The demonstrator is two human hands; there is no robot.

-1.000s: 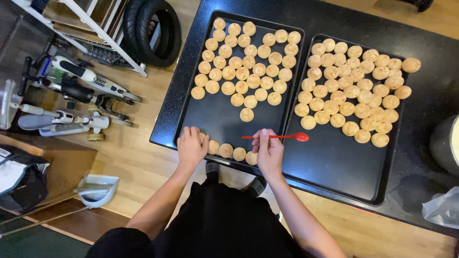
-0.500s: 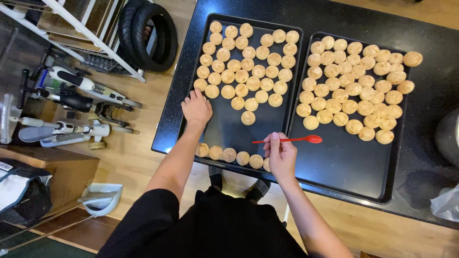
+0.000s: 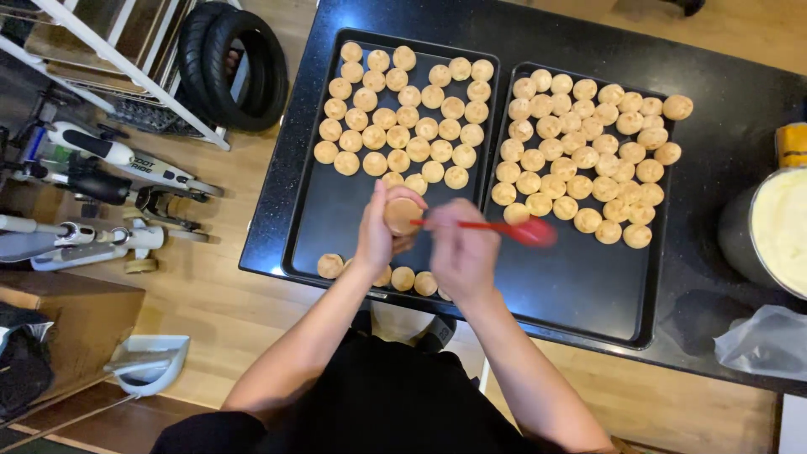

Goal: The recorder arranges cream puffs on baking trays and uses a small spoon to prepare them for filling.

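The right hand (image 3: 461,252) and the red spoon (image 3: 504,228) are motion-blurred at frame centre. At the right edge, the frame cuts off the cream-filled pot (image 3: 769,231).

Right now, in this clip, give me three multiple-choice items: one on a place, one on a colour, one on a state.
1. Where does the short row of puffs lie?
A. near edge of the left tray
B. far edge of the right tray
C. on the floor

2. What colour is the spoon?
A. blue
B. red
C. white

3. What is the left hand doing?
A. resting flat
B. holding a puff
C. gripping a tray

Key: 1 A, the row lies along the near edge of the left tray; 2 B, the spoon in the right hand is red; 3 B, the left hand holds a puff.
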